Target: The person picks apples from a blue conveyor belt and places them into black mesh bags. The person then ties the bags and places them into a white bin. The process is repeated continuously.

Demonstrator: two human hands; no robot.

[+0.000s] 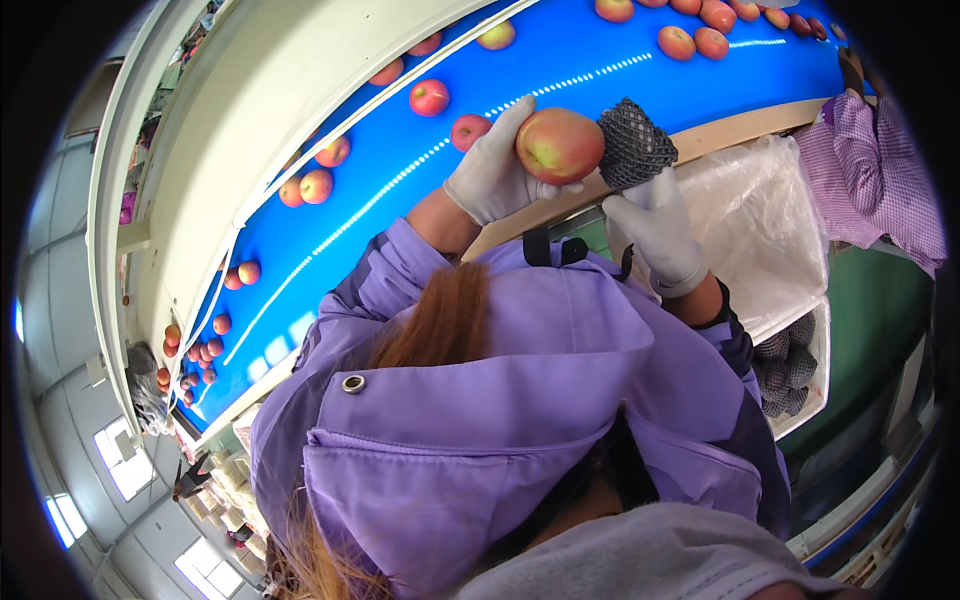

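Note:
In my gloved left hand [491,169] rests a large red-and-yellow apple [561,145], held above the near edge of a blue conveyor belt [390,217]. My right hand [664,232], also in a white glove, grips a dark grey foam net sleeve [636,144]. The sleeve is just right of the apple, with only a narrow space between them. Whether anything is inside the sleeve cannot be told. Behind my left thumb, a smaller red apple [470,133] lies on the belt.
Beside my right arm stands a box lined with clear plastic film [757,217]. Below it, a white box [817,375] holds several net-sleeved pieces [786,367]. More apples [677,43] lie along the belt. A co-worker's checked sleeve [862,165] is at the right; a white cable [360,124] runs along the far side.

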